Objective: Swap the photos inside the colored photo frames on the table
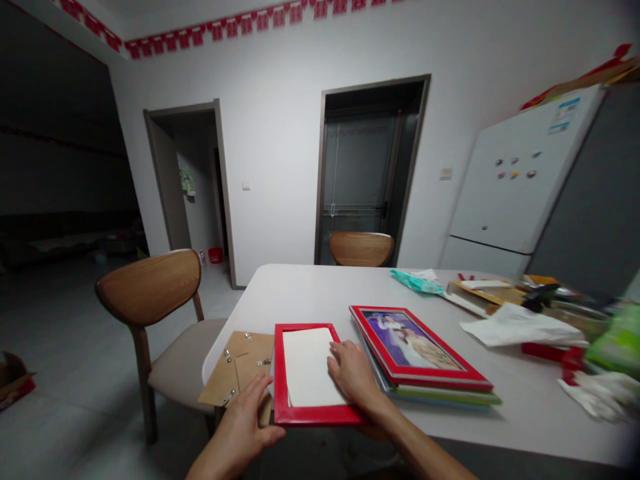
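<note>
On the table (pixel 300 287), stacked frames (pixel 415 343) crowd the right of the red frame (pixel 320 415).

Forward-downward head view over table (pixel 300 293)

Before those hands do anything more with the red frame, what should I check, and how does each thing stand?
1. Left hand at the red frame's near left corner: ok.
2. Right hand on the white sheet: ok, fingers at its right side.
3. Sheet's right edge inside the frame: cannot tell, the right hand covers part.
4. Brown backing board fitted: not ok, it lies at the frame's left.
5. Stack of frames apart from the red frame: cannot tell, the right hand and arm block the near part.
</note>
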